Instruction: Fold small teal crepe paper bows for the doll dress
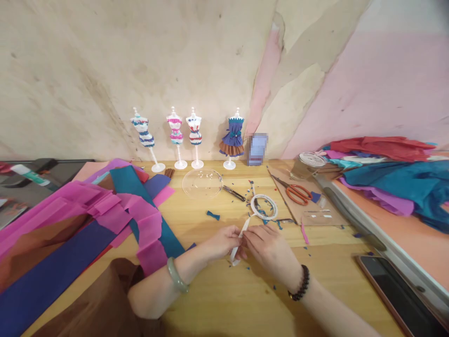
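My left hand (pixel 221 242) and my right hand (pixel 268 245) meet over the wooden table (pixel 217 299), both pinching a white strip of tape (pixel 242 232). The strip runs up and right to a white tape roll (pixel 264 207) lying flat just beyond my hands; its loose end hangs below my fingers. A green bangle circles my left wrist and a dark bead bracelet my right.
Four small mannequins (pixel 194 135) in paper dresses stand along the wall. Pink, blue and brown crepe paper (pixel 87 220) is piled at left, more at right (pixel 396 178). Orange scissors (pixel 296 193) lie on cardboard; clear dish (pixel 202 182), jar (pixel 308 164), phone (pixel 393 290).
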Available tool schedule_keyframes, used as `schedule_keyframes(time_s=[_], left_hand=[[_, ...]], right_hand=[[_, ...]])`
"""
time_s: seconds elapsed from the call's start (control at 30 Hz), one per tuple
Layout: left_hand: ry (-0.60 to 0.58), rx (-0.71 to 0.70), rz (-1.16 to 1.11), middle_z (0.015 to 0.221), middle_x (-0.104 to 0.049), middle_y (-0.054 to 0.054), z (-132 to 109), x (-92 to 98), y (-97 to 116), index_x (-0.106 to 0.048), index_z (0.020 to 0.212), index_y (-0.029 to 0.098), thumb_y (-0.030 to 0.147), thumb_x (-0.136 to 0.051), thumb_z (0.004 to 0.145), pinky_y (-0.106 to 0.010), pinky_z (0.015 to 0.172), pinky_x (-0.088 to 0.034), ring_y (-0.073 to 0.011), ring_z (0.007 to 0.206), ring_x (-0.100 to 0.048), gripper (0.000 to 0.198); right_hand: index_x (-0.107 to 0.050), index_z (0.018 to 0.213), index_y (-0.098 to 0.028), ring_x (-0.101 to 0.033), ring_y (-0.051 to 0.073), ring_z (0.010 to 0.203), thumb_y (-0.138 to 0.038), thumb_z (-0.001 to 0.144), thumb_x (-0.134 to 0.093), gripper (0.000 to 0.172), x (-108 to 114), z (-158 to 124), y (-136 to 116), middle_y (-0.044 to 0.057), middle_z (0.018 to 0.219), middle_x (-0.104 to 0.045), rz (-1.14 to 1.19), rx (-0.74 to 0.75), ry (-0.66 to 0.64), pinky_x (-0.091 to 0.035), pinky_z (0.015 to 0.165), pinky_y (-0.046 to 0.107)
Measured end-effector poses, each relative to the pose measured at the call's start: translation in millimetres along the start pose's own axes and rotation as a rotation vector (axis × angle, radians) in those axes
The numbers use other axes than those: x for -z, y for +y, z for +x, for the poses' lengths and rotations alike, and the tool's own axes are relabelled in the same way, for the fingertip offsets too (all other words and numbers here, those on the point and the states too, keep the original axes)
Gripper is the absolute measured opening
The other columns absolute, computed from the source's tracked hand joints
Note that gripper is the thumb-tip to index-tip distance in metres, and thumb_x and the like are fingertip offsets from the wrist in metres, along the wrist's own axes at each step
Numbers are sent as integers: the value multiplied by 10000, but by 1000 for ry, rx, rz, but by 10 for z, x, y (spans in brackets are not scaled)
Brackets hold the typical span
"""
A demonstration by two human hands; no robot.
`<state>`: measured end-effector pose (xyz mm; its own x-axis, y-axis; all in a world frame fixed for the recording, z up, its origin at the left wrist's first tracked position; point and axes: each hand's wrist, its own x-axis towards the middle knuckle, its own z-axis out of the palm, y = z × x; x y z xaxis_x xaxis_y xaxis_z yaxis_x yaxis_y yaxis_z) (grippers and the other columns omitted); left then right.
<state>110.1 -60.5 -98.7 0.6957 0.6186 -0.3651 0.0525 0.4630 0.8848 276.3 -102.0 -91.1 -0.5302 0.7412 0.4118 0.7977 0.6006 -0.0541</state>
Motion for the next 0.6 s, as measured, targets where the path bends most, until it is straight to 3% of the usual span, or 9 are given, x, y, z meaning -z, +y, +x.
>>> schedule_keyframes(time_s=[0.1,0.33,0.43,0.53,0.6], left_hand=[[6,18,44,529,-588,18,-8,-26,-12,-515,774,159,401,-655,658,-212,449,-378,-90,429,-507,302],[26,69,42,715,-669,-6,-19,-21,-59,-484,932,175,333,-675,701,-221,500,-429,-100,506,-582,339],[97,12,56,759,-660,-6,-19,-6,-33,-509,1007,164,240,-740,663,-248,594,-469,-117,603,-617,421],[243,-126,95,789,-646,-8,1,2,22,-546,1039,153,201,-773,649,-255,676,-472,-122,685,-620,453],[261,-146,125,746,-635,-2,35,-2,43,-576,1037,141,214,-759,671,-254,658,-462,-122,658,-606,415]], right_hand=[[-636,726,-158,-589,196,693,-109,885,-456,245,-11,-24,1,82,748,-664,70,-75,-5,-412,661,333],[-683,761,-192,-622,165,657,-284,892,-511,235,-44,-82,91,34,738,-700,691,-549,46,-475,593,261],[-699,765,-190,-625,174,658,-311,884,-531,239,-66,-124,111,48,757,-710,721,-548,87,-486,591,272],[-700,789,-202,-637,184,703,-292,901,-513,235,-78,-155,92,62,790,-709,667,-441,132,-504,637,291],[-694,819,-209,-654,195,760,-274,908,-501,222,-74,-166,74,71,828,-710,642,-387,139,-522,689,309]])
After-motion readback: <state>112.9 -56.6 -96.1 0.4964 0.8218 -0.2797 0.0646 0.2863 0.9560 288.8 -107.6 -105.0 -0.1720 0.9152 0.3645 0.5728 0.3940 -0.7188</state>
